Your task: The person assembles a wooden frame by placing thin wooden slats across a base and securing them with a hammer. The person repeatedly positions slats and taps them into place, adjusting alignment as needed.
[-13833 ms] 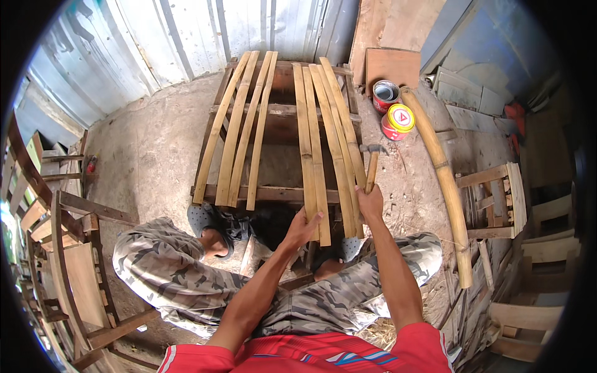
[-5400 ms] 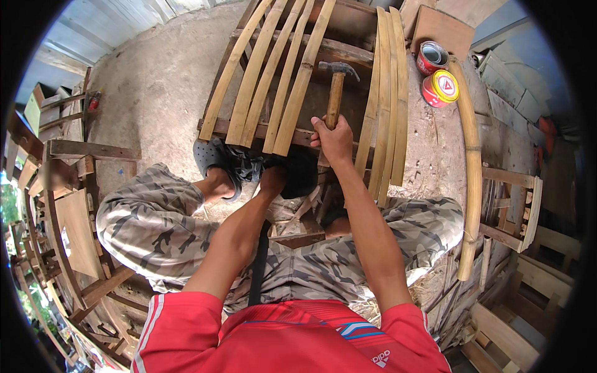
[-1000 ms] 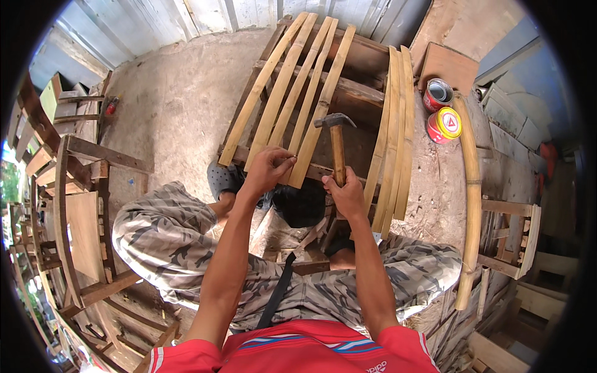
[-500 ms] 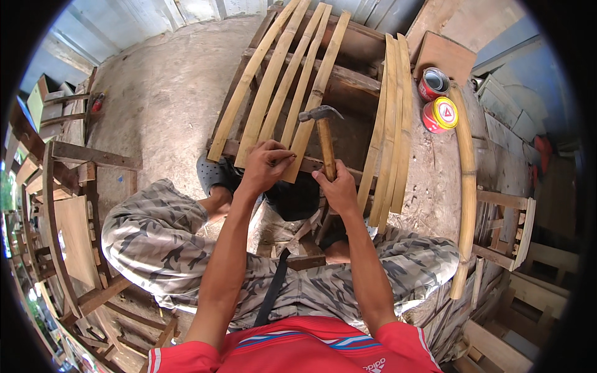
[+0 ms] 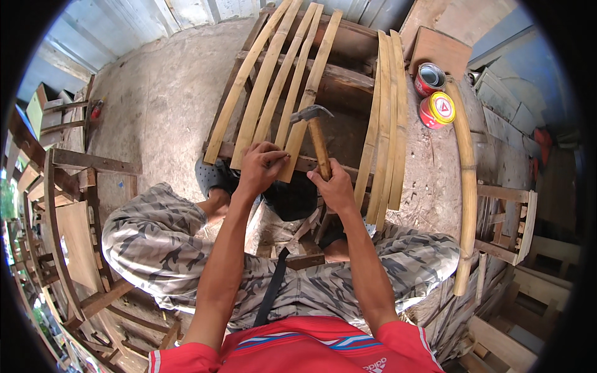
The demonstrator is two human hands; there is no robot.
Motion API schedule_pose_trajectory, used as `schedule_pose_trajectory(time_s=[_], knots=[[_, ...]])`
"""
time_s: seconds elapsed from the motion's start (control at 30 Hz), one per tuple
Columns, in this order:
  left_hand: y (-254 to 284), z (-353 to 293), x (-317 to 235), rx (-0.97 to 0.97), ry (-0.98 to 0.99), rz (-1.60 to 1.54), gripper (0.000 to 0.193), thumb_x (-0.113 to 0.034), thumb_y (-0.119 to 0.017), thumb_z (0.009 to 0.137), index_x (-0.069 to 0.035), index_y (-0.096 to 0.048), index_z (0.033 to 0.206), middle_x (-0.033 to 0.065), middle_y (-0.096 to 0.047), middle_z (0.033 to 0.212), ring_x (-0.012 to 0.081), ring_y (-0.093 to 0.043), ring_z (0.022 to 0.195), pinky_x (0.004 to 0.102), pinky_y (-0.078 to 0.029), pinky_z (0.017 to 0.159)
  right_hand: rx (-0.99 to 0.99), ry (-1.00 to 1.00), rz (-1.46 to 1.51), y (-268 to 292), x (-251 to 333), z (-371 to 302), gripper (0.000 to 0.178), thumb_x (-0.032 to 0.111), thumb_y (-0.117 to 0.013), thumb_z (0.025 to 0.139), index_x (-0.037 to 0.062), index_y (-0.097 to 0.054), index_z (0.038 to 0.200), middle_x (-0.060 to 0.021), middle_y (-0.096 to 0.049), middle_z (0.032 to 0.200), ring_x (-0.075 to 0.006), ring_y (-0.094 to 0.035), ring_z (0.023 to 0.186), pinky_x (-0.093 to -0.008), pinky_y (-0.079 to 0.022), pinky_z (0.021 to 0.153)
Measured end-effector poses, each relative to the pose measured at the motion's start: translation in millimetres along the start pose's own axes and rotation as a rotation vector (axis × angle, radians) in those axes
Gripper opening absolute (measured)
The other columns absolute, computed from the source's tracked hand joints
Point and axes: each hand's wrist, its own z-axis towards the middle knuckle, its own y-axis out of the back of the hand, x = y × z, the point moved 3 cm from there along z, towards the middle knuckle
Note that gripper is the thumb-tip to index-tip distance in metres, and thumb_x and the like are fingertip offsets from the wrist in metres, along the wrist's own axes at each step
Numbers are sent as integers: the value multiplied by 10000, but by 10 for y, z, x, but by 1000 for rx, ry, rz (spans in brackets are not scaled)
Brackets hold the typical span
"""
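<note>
My right hand [image 5: 334,188] is wrapped round the wooden handle of a claw hammer [image 5: 319,144]. The hammer stands upright, its dark metal head over the lower part of a bamboo slat [image 5: 313,78]. At the near end of this slat my left hand [image 5: 261,166] is closed in a pinch. A tiny dark tip shows at its fingertips, seemingly a nail [image 5: 288,155]; most of it is hidden. The slat lies across a dark wooden frame [image 5: 342,74], alongside several other bamboo slats [image 5: 264,93] to its left.
More bamboo slats [image 5: 388,124] lie together on the frame's right side. Beyond them stand an open can [image 5: 430,79] and a yellow-lidded red can [image 5: 438,110]. A thick bamboo pole [image 5: 466,186] lies at the right. Wooden chair-like frames [image 5: 93,163] stand at the left.
The hammer head has tilted slightly left and lower, nearer my left hand. My left hand keeps its pinch at the slat's end. The whole view has shifted a little.
</note>
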Motion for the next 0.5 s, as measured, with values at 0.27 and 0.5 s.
schedule_pose_trajectory(time_s=[0.27, 0.5], knots=[[-3, -55, -32, -49, -15, 10, 126, -175, -782, 829, -120, -806, 940, 31, -716, 954, 260, -641, 1003, 403, -449, 932, 55, 44, -144, 199, 321, -370, 379, 325, -694, 957, 16, -591, 1152, -249, -690, 846, -474, -672, 823, -501, -518, 687], [-34, -83, -25, -110, -67, 24, 112, -172, -797, 813, -128, -803, 917, 15, -715, 925, 247, -653, 966, 396, -443, 924, -27, 121, -189, 134, 254, -789, 291, 221, -664, 977, 12, -605, 1171, -228, -659, 778, -442, -667, 739, -475, -508, 660]])
